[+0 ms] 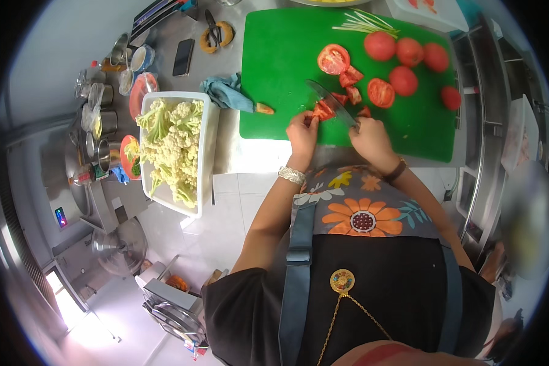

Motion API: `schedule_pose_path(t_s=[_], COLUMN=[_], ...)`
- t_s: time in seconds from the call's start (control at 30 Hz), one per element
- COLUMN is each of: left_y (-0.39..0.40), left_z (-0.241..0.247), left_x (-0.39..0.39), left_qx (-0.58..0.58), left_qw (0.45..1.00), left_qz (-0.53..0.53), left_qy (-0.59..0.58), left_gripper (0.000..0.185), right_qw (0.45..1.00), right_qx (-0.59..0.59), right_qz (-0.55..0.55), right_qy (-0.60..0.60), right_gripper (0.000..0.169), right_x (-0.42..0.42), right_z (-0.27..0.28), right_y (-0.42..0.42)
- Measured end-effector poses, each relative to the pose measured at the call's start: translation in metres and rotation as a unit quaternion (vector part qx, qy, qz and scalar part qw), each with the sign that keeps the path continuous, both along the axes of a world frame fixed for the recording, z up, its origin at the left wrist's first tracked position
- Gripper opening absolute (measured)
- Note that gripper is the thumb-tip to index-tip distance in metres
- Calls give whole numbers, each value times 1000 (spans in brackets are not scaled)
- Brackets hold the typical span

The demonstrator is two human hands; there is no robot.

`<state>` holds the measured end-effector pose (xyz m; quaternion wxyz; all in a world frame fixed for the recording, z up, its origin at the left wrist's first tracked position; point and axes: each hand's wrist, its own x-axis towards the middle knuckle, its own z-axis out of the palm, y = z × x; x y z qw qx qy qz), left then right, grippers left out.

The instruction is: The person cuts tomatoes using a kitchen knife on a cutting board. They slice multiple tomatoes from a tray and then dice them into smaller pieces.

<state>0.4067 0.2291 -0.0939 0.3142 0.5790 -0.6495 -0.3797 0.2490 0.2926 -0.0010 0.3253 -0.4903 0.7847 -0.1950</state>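
My right hand (pixel 371 139) grips the handle of a kitchen knife (pixel 334 103), its blade slanting up and left across cut tomato. With its fingertips my left hand (pixel 304 132) holds a tomato piece (pixel 322 111) against the green cutting board (pixel 279 59), just left of the blade. More tomato chunks (pixel 350 76) lie beyond the knife. One tomato half (pixel 333 59) rests cut side up above them, and another tomato half (pixel 381 93) lies to the right. Several whole tomatoes (pixel 379 45) sit on the board's right part, near a bunch of spring onions (pixel 366 23).
A white tub of cauliflower (pixel 174 151) stands left of the board. A teal cloth (pixel 228 91) touches the board's edge, near a carrot end (pixel 265 109). Scissors (pixel 214 32), a phone (pixel 183 57) and several metal containers (pixel 101 96) lie farther left. A white container (pixel 427 13) stands at upper right.
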Motion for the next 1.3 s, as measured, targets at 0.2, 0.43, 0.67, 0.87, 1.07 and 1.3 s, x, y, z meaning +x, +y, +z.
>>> schedule_pose_path(t_s=[0.2, 0.43, 0.67, 0.87, 1.07, 1.3], left_y=[-9, -18, -74, -117, -106, -76], left_z=[-1, 13, 20, 15, 45, 51], left_x=[-11, -58, -94, -114, -109, -49], left_qx=[-42, -119, -156, -140, -48, -65], left_qw=[991, 955, 895, 848, 803, 879], left_qz=[-98, -205, -371, -472, -541, -424], left_qy=[-76, -181, -195, -195, -245, -207], left_gripper=[55, 80, 99, 106, 85, 113], right_qw=[999, 991, 977, 961, 917, 841], right_qx=[-26, -18, -2, -22, -36, 2], right_qz=[-28, -135, -200, -276, -346, -368], right_qy=[22, 7, -73, -1, -193, -396], right_gripper=[19, 20, 22, 22, 17, 18], right_x=[-19, -55, -57, -31, -30, -45], right_z=[11, 22, -15, -37, -51, -43], right_y=[18, 71, 106, 87, 88, 92])
